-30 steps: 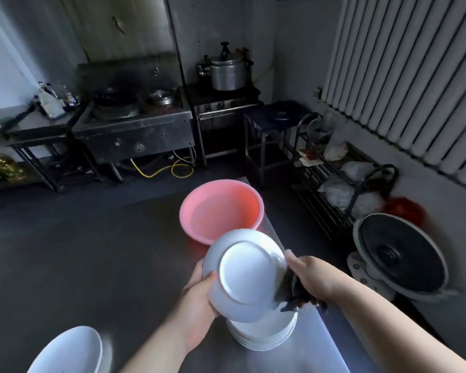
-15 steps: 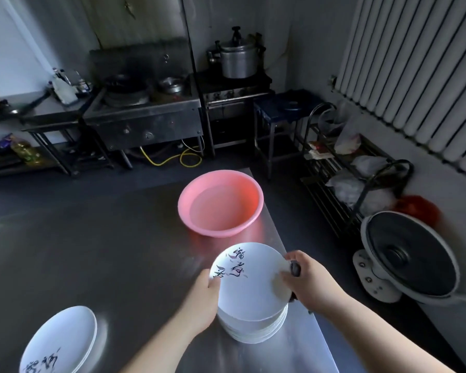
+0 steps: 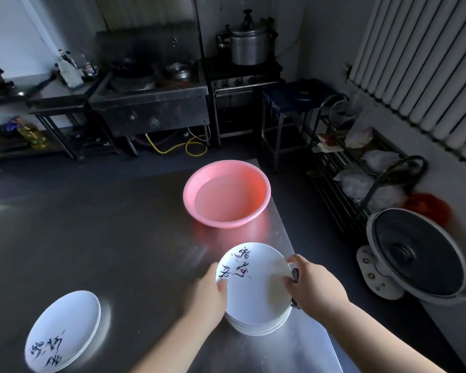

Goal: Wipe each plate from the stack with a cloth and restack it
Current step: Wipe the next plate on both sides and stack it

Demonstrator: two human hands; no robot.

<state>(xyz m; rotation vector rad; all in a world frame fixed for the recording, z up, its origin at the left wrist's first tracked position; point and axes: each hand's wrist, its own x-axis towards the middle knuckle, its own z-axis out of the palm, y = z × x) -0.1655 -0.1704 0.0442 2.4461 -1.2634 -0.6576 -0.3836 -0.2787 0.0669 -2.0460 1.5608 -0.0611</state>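
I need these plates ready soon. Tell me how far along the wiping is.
Early on. Done: a small restack of what looks like two or three plates, near left on the table. In hand: both the left hand and right hand hold the top plate face up above the pile, a dark cloth in the right grip. Left: the pile beneath, several plates.

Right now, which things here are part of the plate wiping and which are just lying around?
In use: top plate, stack under it, dark cloth, second plate pile, left hand, right hand.
Lying about: pink basin, fan, pressure cooker.
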